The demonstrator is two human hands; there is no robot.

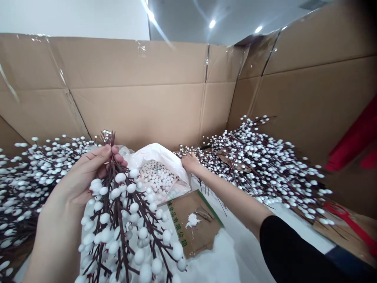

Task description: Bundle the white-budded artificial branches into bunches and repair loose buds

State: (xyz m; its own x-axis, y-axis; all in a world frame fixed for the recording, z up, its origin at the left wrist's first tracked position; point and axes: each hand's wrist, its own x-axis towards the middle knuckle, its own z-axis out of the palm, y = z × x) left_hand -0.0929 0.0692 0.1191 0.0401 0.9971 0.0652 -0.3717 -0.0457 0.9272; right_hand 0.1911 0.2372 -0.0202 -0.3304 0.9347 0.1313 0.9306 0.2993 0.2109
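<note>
My left hand (pixel 97 161) pinches the gathered brown stems of a bunch of white-berry branches (pixel 120 220), which hangs with its berries downward in the foreground. My right hand (pixel 191 163) reaches forward to the right rim of a white plastic bag (pixel 156 151) that holds many loose white berries (pixel 159 179). Its fingers are curled near the thin stems of the right pile of berry branches (pixel 265 161); what they hold, if anything, is hidden. In front of the bag lies a piece of brown cardboard (pixel 191 239) with a white blob (pixel 193 221) on it.
Another pile of berry branches (pixel 38 169) lies at the left. Tall cardboard walls (pixel 141 106) stand behind and at the right. A red looped item (pixel 350 224) is at the lower right, and red cloth (pixel 353 137) hangs above. White sheeting (pixel 215 263) covers the surface in front.
</note>
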